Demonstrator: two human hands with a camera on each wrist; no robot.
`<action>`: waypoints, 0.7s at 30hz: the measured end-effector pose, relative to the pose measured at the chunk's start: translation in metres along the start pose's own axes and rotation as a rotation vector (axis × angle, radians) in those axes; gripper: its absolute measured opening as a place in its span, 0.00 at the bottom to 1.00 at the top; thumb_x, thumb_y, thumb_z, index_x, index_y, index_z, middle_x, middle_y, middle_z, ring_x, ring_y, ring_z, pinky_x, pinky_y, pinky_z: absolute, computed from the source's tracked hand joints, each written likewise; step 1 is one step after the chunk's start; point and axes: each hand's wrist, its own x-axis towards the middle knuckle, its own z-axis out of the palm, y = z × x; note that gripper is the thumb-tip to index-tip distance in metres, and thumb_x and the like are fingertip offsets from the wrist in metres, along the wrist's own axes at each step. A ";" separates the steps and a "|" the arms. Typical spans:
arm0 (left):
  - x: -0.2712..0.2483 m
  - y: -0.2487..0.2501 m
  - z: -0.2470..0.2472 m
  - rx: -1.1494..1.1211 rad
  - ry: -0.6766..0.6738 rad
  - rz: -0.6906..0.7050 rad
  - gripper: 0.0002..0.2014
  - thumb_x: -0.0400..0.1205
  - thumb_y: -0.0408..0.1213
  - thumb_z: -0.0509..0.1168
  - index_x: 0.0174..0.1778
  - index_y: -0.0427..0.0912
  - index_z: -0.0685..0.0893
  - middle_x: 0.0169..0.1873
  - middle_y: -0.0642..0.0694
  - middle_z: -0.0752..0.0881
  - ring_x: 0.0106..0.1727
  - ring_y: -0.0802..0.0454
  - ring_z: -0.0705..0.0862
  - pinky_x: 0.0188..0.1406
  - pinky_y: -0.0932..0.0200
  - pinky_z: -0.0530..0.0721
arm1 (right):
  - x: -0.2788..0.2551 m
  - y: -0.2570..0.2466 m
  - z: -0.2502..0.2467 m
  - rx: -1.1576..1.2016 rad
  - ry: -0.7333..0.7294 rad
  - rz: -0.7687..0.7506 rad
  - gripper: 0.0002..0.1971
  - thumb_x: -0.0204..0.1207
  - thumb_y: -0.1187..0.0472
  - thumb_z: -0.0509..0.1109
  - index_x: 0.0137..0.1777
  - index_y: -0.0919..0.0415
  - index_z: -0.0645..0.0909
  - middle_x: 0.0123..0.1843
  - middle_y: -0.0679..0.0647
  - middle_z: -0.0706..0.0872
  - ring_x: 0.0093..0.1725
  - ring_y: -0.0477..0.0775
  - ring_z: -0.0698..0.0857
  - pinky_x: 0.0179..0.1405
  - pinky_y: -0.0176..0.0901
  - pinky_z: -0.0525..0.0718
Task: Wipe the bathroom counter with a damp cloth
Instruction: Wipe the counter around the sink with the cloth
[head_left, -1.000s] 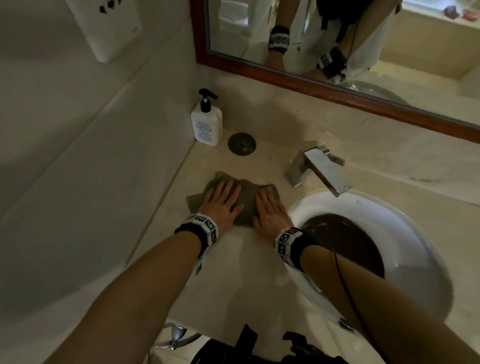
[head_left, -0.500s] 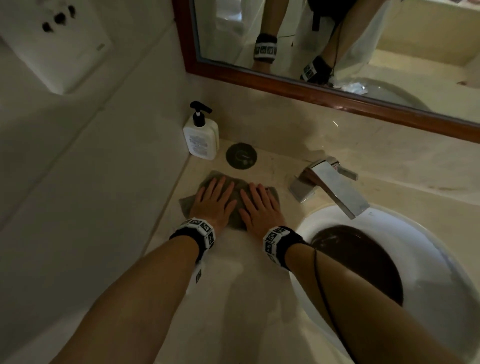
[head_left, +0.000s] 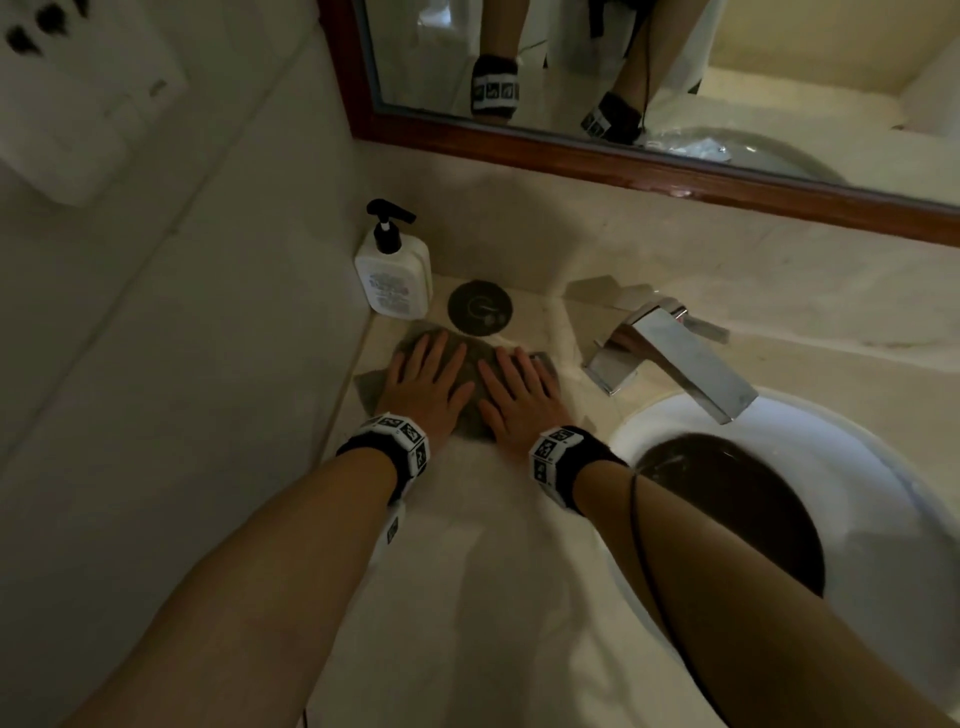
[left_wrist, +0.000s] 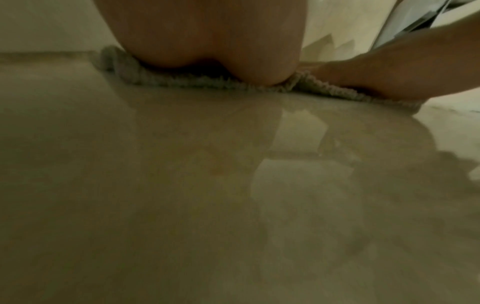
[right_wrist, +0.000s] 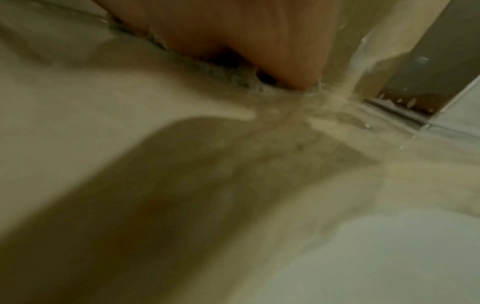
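A grey damp cloth (head_left: 474, 375) lies flat on the beige marble counter (head_left: 467, 545), left of the sink, near the back corner. My left hand (head_left: 426, 379) presses on the cloth's left part with straight, spread fingers. Beside it my right hand (head_left: 519, 395) presses flat on the right part. In the left wrist view the heel of my left hand (left_wrist: 207, 41) sits on the nubbly cloth (left_wrist: 182, 81), with the right hand (left_wrist: 402, 70) beside it. The right wrist view shows my right palm (right_wrist: 246, 37) on the cloth edge (right_wrist: 221, 70); the counter (right_wrist: 103, 102) there looks wet.
A white pump bottle (head_left: 393, 273) stands in the back corner, a round dark disc (head_left: 480, 308) beside it, just beyond the cloth. A chrome faucet (head_left: 675, 358) juts over the white sink (head_left: 857, 493) on the right. A wood-framed mirror (head_left: 623, 156) hangs behind; a wall runs along the left.
Both hands have slid the cloth away from me toward the back corner, so its far edge now lies close to the dark disc and the bottle.
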 end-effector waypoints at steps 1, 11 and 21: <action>-0.005 0.002 0.001 0.005 -0.011 0.001 0.30 0.87 0.56 0.41 0.85 0.54 0.43 0.85 0.48 0.43 0.85 0.46 0.43 0.82 0.43 0.42 | -0.005 -0.001 0.002 0.012 -0.007 0.000 0.48 0.68 0.33 0.13 0.84 0.51 0.46 0.86 0.57 0.46 0.85 0.62 0.43 0.78 0.52 0.32; -0.075 0.039 0.005 -0.022 -0.180 0.051 0.29 0.88 0.55 0.41 0.84 0.56 0.39 0.84 0.52 0.35 0.84 0.50 0.34 0.81 0.46 0.36 | -0.083 0.002 0.011 0.018 -0.020 -0.022 0.44 0.72 0.32 0.19 0.85 0.52 0.44 0.86 0.58 0.42 0.84 0.63 0.39 0.78 0.53 0.29; -0.083 0.039 0.006 -0.052 -0.244 -0.098 0.31 0.87 0.58 0.37 0.83 0.54 0.35 0.83 0.54 0.33 0.83 0.52 0.33 0.82 0.47 0.37 | -0.076 0.003 0.014 -0.043 -0.099 -0.148 0.40 0.67 0.38 0.23 0.83 0.39 0.43 0.86 0.46 0.44 0.85 0.59 0.43 0.80 0.59 0.37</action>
